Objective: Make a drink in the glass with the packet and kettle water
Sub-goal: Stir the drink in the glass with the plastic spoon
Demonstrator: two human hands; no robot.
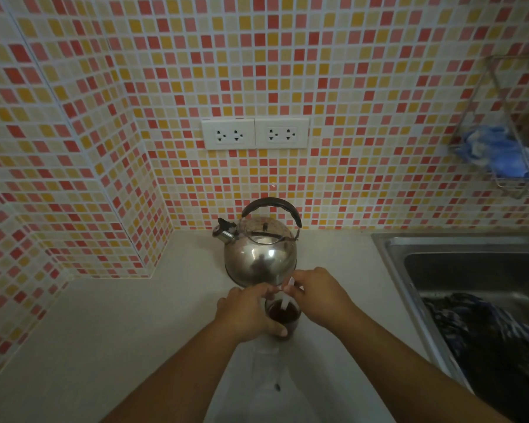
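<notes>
A glass [283, 315] holding dark brown liquid stands on the pale counter just in front of the kettle. My left hand [245, 312] wraps around its left side, thumb across the front. My right hand [318, 296] hovers over the rim and pinches a thin white stick [287, 296] whose lower end dips into the liquid; whether it is a stirrer or the packet I cannot tell. The steel kettle [261, 254] with a black handle stands upright behind the glass, spout pointing left.
A steel sink [458, 264] with a dark cloth [501, 340] lies to the right. Wall sockets [255, 134] sit above the kettle. A wire rack [507, 123] with blue cloth hangs at the upper right. Tiled walls close the back and left.
</notes>
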